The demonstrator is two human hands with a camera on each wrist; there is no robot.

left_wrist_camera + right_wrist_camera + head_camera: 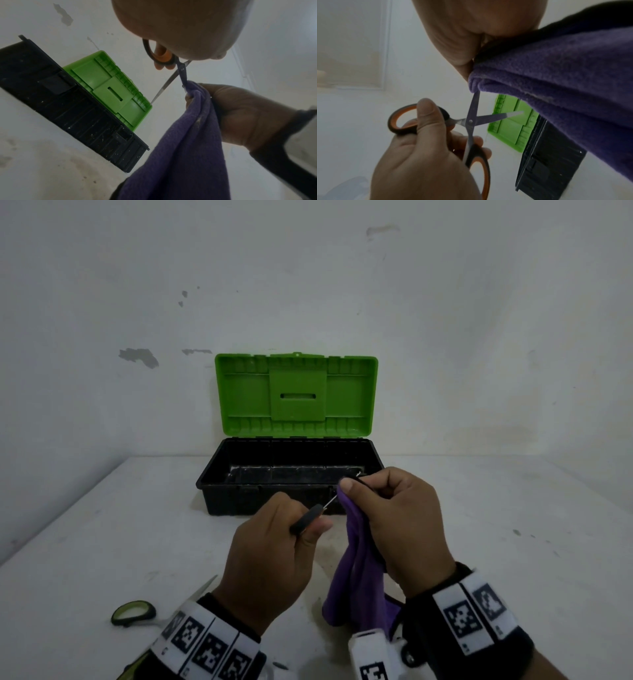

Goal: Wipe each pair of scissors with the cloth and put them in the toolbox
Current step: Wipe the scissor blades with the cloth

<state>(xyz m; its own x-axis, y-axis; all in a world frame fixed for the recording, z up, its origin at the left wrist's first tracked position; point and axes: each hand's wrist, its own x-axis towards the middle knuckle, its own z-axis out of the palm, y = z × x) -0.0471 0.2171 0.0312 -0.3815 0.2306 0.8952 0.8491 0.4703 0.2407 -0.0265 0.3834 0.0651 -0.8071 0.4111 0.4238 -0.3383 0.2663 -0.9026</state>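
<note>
Our left hand grips the orange-handled scissors, blades apart, above the desk. Our right hand pinches the purple cloth around one blade. The toolbox stands open just behind. Green-handled scissors lie on the desk.

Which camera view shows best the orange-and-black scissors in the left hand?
The right wrist view: the orange-and-black scissors show whole, blades open, one blade in the purple cloth. The left wrist view shows blades and one handle; the head view shows only a handle piece.
</note>
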